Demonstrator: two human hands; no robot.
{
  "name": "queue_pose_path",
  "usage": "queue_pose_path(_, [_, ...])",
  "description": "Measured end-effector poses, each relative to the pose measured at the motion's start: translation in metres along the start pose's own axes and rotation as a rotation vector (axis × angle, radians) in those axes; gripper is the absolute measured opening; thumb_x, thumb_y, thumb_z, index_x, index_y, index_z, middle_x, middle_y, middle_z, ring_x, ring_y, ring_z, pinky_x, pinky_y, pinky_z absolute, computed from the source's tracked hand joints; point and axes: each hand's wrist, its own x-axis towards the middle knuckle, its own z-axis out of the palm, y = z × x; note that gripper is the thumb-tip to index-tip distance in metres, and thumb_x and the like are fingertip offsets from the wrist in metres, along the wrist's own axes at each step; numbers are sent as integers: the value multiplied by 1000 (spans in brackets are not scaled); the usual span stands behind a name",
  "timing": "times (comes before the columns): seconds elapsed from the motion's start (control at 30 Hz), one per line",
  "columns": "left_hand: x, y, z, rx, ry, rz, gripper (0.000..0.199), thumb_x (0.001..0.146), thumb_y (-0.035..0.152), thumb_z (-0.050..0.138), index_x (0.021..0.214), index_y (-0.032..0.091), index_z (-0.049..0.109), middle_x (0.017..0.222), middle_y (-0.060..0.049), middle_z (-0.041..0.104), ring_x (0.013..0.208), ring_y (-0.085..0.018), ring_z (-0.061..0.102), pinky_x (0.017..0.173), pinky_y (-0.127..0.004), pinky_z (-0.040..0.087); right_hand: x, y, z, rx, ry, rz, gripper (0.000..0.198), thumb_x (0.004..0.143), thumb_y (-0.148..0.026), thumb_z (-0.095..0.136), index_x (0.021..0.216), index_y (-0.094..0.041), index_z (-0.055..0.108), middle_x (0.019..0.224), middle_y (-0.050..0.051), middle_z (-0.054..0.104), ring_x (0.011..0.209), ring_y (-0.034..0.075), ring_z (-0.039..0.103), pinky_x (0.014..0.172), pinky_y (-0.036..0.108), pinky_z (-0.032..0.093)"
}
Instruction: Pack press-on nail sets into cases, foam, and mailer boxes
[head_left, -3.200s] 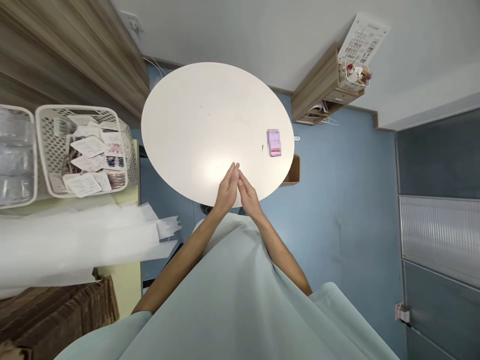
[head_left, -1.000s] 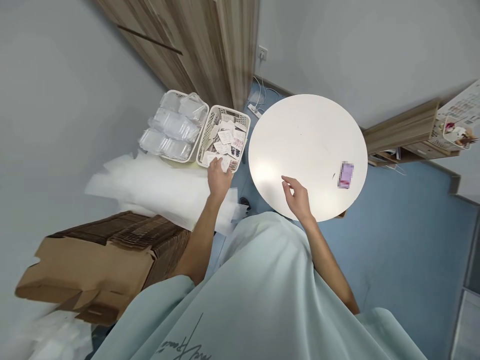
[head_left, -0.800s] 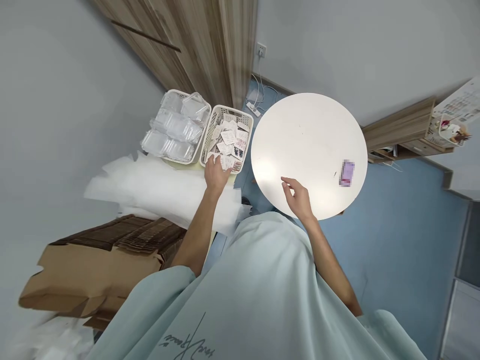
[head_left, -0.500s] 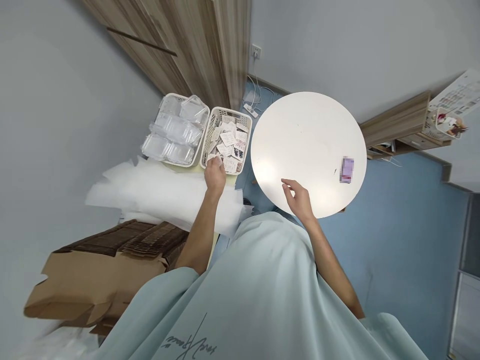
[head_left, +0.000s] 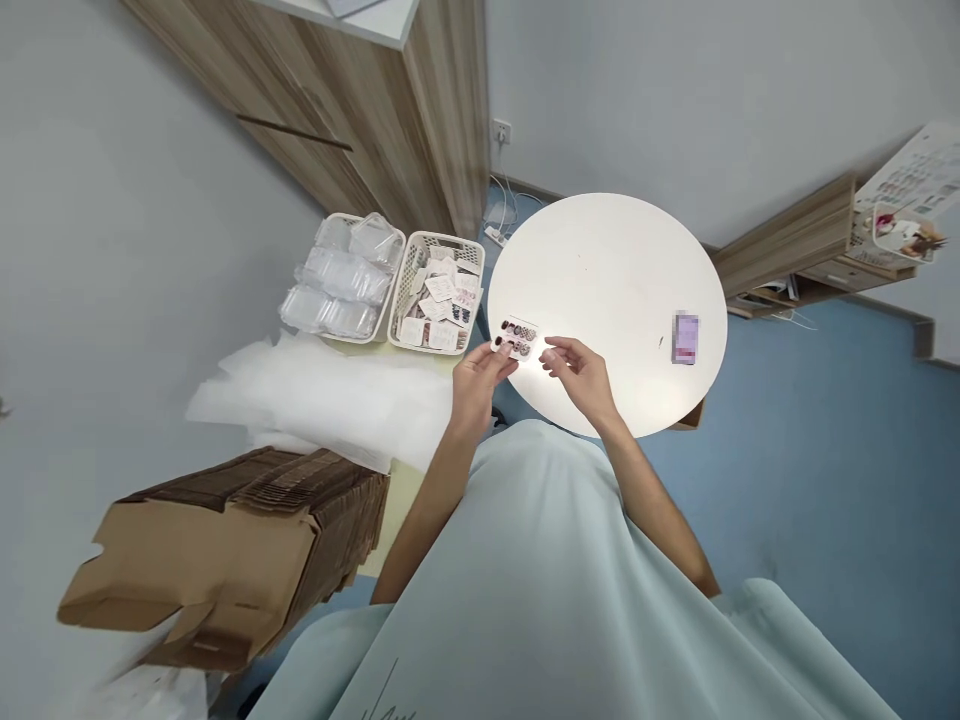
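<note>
My left hand (head_left: 476, 385) pinches a card of press-on nails (head_left: 523, 336) by its left edge, over the near left part of the round white table (head_left: 600, 260). Dark and patterned oval nails sit on the card in two rows. Just right of the card, my right hand (head_left: 581, 380) hovers with its fingers curved and apart, holding nothing. Left of the table, a white basket (head_left: 397, 285) holds many small cards (head_left: 441, 288), some printed and some with dark nails showing.
A second basket (head_left: 386, 305) holds clear plastic boxes (head_left: 345, 275). White foam sheets (head_left: 315, 400) and flattened cardboard boxes (head_left: 210, 550) lie nearer on the left. A blurred purple packet (head_left: 685, 338) rests on the table's right side. Behind stands a wooden cabinet (head_left: 360, 110).
My left hand has moved right from the card basket to the table, bringing the card of press-on nails. My right hand has shifted slightly left, close to the card.
</note>
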Motion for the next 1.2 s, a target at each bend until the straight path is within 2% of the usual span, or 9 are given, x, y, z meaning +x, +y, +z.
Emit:
queue_pose_path(0.13, [-26, -7, 40, -37, -51, -63, 47, 85, 56, 90, 111, 20, 77, 117, -11, 84, 117, -31, 81, 116, -55, 59, 7, -10, -27, 87, 22, -30, 48, 91, -71, 78, 97, -24, 73, 86, 2, 74, 78, 18, 68, 74, 33, 60])
queue_pose_path(0.3, [-36, -13, 73, -26, -136, -89, 49, 88, 60, 88, 115, 21, 76, 124, -12, 83, 123, -34, 79, 117, -55, 58, 7, -17, -69, 102, 8, -64, 45, 91, -69, 79, 91, -24, 73, 93, 2, 73, 85, 18, 66, 79, 33, 59])
queue_pose_path(0.47, [-42, -11, 100, -20, -389, -171, 75, 96, 86, 57, 133, 23, 74, 141, -16, 77, 144, -42, 65, 120, -58, 55, 8, -11, -105, 184, -82, -44, 47, 94, -71, 75, 90, -25, 72, 106, 4, 73, 94, 20, 69, 89, 36, 62])
queue_pose_path(0.57, [-43, -12, 116, -25, -432, -205, 81, 96, 89, 53, 136, 22, 74, 144, -17, 75, 145, -44, 64, 120, -59, 55, 10, -4, -121, 236, -135, -31, 45, 95, -70, 74, 90, -25, 72, 108, 4, 73, 95, 20, 70, 92, 37, 62])
queue_pose_path(0.63, [-43, -16, 125, -25, -427, -194, 80, 94, 87, 60, 138, 22, 73, 148, -17, 73, 143, -43, 66, 120, -57, 55, 12, -2, -129, 242, -122, -24, 44, 95, -69, 75, 91, -25, 74, 109, 4, 74, 97, 20, 70, 94, 38, 62])
queue_pose_path(0.73, [-42, -23, 136, 32, -395, -140, 76, 91, 82, 70, 141, 24, 69, 152, -17, 70, 140, -41, 68, 119, -56, 55, 12, -4, -135, 202, 10, -30, 41, 93, -66, 79, 100, -26, 76, 116, 5, 76, 105, 22, 72, 94, 38, 62])
queue_pose_path(0.93, [-38, -43, 151, 334, -85, 156, 74, 83, 57, 93, 145, 28, 65, 155, -15, 67, 143, -37, 66, 120, -53, 55, 2, -10, -136, 70, 122, -61, 38, 92, -63, 81, 100, -26, 78, 104, 4, 78, 98, 22, 73, 85, 36, 61])
queue_pose_path(1.07, [-40, -45, 156, 429, -17, 270, 78, 85, 54, 92, 153, 32, 62, 162, -12, 61, 145, -37, 64, 121, -53, 55, 2, -6, -140, 30, 194, -69, 34, 97, -60, 75, 93, -26, 77, 100, 4, 79, 94, 21, 72, 80, 35, 60])
queue_pose_path(1.2, [-41, -41, 152, 330, 31, 224, 56, 98, 58, 77, 144, 27, 71, 145, -12, 73, 140, -34, 68, 118, -53, 58, 9, -3, -152, 76, 150, -51, 32, 95, -56, 79, 91, -25, 77, 95, 3, 78, 88, 20, 71, 75, 34, 58])
